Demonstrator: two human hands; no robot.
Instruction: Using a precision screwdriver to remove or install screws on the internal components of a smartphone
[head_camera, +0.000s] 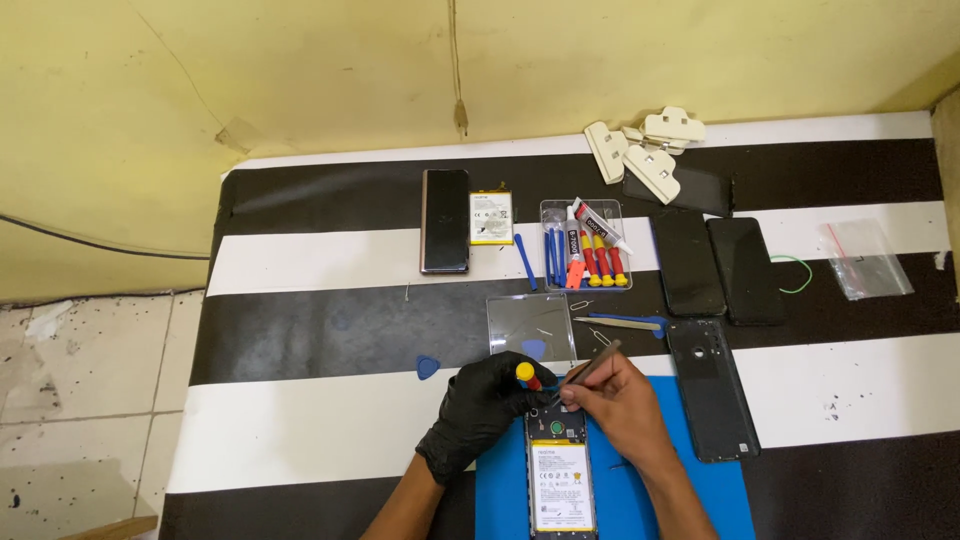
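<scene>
Striped table (300, 420) — yellow wall (300, 70)

quick count of what's on the bench: one opened phone (558, 470) with its yellow battery showing, one loose back cover (712, 390), three dark phones or screens lying flat (445, 220) (688, 262) (745, 270), one spare battery (491, 218), one clear tray (586, 232) of red-handled screwdrivers (looks like three), two blue triangle picks (428, 367) (535, 348), three white clamps (645, 140), one small plastic bag (865, 260)
</scene>
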